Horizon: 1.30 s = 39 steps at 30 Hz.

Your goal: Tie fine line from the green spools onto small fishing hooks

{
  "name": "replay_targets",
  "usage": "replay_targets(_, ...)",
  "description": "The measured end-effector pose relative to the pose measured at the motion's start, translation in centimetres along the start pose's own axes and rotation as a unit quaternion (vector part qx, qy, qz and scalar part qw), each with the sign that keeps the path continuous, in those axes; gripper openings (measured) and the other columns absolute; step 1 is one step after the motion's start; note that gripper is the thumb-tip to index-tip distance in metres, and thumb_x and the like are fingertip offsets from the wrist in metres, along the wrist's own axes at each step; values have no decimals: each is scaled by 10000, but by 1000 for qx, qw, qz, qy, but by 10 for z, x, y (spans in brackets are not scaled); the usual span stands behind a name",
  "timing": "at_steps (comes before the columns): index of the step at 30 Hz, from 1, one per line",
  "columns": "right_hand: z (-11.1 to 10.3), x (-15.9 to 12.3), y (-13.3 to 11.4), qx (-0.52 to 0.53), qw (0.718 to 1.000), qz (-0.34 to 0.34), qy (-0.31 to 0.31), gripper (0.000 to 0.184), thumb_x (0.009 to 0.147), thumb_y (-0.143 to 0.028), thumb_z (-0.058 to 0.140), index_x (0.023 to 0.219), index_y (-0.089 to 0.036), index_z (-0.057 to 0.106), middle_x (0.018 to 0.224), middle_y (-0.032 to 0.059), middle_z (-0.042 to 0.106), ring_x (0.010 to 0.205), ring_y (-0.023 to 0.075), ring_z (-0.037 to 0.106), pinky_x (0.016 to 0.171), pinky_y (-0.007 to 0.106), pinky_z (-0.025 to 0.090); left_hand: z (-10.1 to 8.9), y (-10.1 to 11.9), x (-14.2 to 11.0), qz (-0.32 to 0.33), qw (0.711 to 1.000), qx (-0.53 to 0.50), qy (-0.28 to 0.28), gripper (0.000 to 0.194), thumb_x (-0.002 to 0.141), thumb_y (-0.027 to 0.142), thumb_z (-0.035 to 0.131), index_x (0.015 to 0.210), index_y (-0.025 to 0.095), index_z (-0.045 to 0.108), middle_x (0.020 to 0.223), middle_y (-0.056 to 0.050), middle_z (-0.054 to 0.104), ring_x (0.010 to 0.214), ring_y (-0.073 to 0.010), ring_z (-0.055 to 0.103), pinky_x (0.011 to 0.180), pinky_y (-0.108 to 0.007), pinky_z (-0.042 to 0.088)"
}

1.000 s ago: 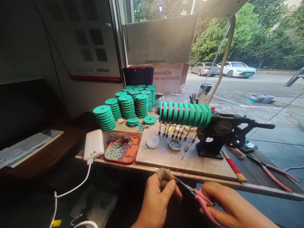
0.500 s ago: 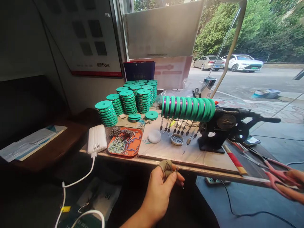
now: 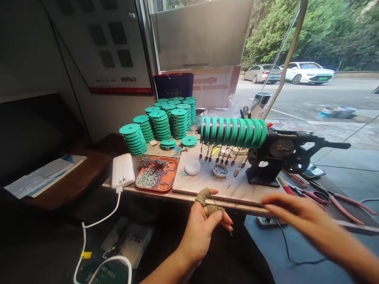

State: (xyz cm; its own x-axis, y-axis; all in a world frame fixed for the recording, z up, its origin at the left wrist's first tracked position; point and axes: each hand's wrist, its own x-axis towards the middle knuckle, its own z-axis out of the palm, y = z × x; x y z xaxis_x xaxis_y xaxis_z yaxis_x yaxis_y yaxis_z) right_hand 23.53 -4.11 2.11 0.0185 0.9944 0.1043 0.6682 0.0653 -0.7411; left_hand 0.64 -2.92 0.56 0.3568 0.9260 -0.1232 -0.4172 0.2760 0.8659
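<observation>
My left hand [image 3: 203,227] is in front of the board's near edge, thumb and fingers pinched on a thin wire-like piece [image 3: 231,233]. A tan cloth wrap [image 3: 203,196] covers part of its fingers. My right hand [image 3: 291,209], smeared by motion, passes over the table's front edge with fingers stretched out and nothing visible in them. Beyond it lie pink-handled scissors [image 3: 321,196] and pink-handled pliers [image 3: 343,205]. A row of green spools [image 3: 233,132] sits on a black hand-cranked winder [image 3: 281,150], with small weighted rigs [image 3: 222,161] hanging below.
Stacked green spools [image 3: 158,124] stand at the back left. An orange tray [image 3: 174,173] holds small metal parts. Near it are a white power bank [image 3: 122,171] with a cable, a white round disc [image 3: 192,167] and a small bowl [image 3: 220,176] of grey pellets.
My right hand has let go of the pink-handled scissors, now on the table, and moved left. My left hand stays nearly in place, still pinching the thin piece.
</observation>
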Motion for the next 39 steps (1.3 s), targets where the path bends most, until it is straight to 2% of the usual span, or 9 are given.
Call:
replay_targets(2, 40, -1, -33, 188, 979, 24, -76, 297, 745, -460, 573, 867, -194, 624, 779, 43, 658, 720, 187, 601, 618, 272, 459, 1, 0, 0, 2, 1000, -10, -10, 355, 752, 187, 595, 1059, 144, 421, 614, -3, 634, 555, -119, 581, 605, -255, 467)
replay_targets(4, 68, 1, -53, 331, 935, 46, -119, 263, 770, -436, 568, 829, -179, 576, 595, -13, 591, 571, 140, 564, 550, 247, 442, 1, 0, 0, 4, 999, -27, -19, 354, 741, 180, 610, 1040, 144, 425, 606, 7, 626, 546, -110, 576, 594, -244, 468)
replay_targets(7, 83, 6, -61, 431, 890, 56, -139, 250, 789, -397, 575, 718, -162, 530, 494, -55, 508, 465, 89, 497, 494, 214, 404, 0, 1, 1, 10, 999, -49, -19, 336, 744, 188, 616, 1027, 140, 442, 586, 18, 612, 527, -96, 569, 593, -228, 463)
replay_targets(14, 89, 3, -58, 459, 883, 73, -69, 221, 777, -383, 599, 743, -177, 525, 482, -60, 514, 428, 91, 492, 465, 210, 371, -2, -1, 4, 3, 999, -45, -28, 298, 728, 234, 645, 978, 126, 523, 575, 25, 572, 503, -66, 526, 560, -185, 421)
replay_targets(19, 84, 8, -54, 286, 953, 45, 85, 238, 735, -403, 617, 717, -167, 587, 610, -5, 584, 576, 142, 555, 563, 242, 432, -14, 8, 7, -54, 993, 63, -80, 576, 733, 275, 617, 1218, 142, 337, 532, 41, 573, 375, -48, 413, 415, -159, 297)
replay_targets(21, 79, 13, -52, 224, 965, 27, 133, 246, 713, -406, 626, 692, -161, 610, 657, 14, 604, 629, 159, 565, 590, 245, 445, -19, 17, 9, -65, 985, 137, -84, 491, 728, 248, 612, 1149, 120, 393, 527, 40, 559, 398, -48, 410, 425, -158, 296)
replay_targets(25, 79, 18, -52, 197, 970, 4, 146, 234, 729, -392, 601, 683, -163, 618, 655, 20, 613, 605, 154, 557, 567, 240, 446, -22, 28, 13, -53, 979, 178, -88, 296, 742, 248, 584, 986, 102, 503, 517, 35, 532, 420, -46, 403, 446, -164, 311)
replay_targets(34, 90, 13, -56, 247, 951, 15, 186, 199, 732, -371, 606, 698, -174, 600, 633, -5, 576, 583, 128, 529, 555, 218, 437, -18, 19, 10, -127, 982, 17, -138, 486, 708, 191, 607, 1175, 137, 485, 532, 7, 589, 399, -44, 430, 438, -156, 278)
replay_targets(39, 93, 7, -54, 322, 937, 50, 130, 218, 733, -387, 610, 689, -177, 578, 582, -23, 530, 550, 117, 497, 518, 211, 419, -16, 10, 9, -91, 992, 3, -87, 210, 713, 212, 625, 888, 116, 561, 527, 0, 580, 411, -38, 437, 456, -153, 285)
